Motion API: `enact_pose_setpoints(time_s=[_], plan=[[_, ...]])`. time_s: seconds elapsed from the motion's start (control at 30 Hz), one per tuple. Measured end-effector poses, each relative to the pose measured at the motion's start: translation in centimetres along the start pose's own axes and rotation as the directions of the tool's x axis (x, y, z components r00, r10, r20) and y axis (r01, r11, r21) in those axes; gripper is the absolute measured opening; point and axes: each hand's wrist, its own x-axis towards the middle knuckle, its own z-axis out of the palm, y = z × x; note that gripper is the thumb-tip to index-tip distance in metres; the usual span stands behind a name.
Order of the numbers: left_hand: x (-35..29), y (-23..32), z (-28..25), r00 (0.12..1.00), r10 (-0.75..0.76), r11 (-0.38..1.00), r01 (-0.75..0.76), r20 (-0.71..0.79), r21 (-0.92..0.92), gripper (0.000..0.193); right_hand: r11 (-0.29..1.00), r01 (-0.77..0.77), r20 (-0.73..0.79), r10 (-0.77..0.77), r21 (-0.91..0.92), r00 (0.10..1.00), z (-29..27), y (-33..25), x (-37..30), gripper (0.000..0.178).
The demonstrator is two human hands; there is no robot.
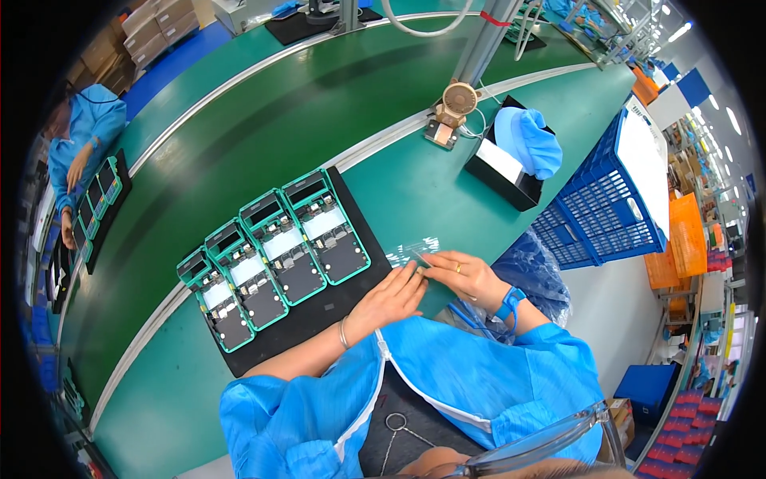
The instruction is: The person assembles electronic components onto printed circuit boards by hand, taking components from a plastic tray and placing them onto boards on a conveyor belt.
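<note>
Both our hands meet on a clear label strip (415, 249) lying on the green bench: left hand (392, 297) fingertips resting flat, right hand (467, 275) pinching its edge, beside four teal-framed devices (275, 255).

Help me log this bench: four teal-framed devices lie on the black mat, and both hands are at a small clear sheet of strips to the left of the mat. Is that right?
Not quite. The head view shows the clear sheet of strips to the right of the black mat, not left. The four teal-framed devices do lie on the mat, and the left hand and right hand are at the sheet.
</note>
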Motion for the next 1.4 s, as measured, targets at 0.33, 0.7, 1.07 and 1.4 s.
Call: enact_pose_setpoints(time_s=[0.33,0.7,1.07,1.4], plan=[[-0.7,-5.7,-9.0,0.851,-0.514,0.857,0.516,-0.106,-0.013,0.034,0.973,0.212,-0.029,-0.211,0.087,0.977,2.4,1.8,10.6,0.033],[-3.2,-7.0,-8.3,0.824,-0.566,0.816,0.566,-0.035,0.12,0.035,0.939,0.328,0.058,-0.335,0.102,0.941,5.7,3.4,14.7,0.03],[-3.2,-7.1,-8.4,0.835,-0.549,0.827,0.549,-0.036,0.125,0.033,0.927,0.367,0.079,-0.372,0.07,0.925,6.0,3.7,15.0,0.028],[-3.1,-7.2,-8.5,0.816,-0.576,0.81,0.578,-0.045,0.101,0.033,0.921,0.386,0.081,-0.39,0.055,0.917,6.3,4.0,15.1,0.027]])
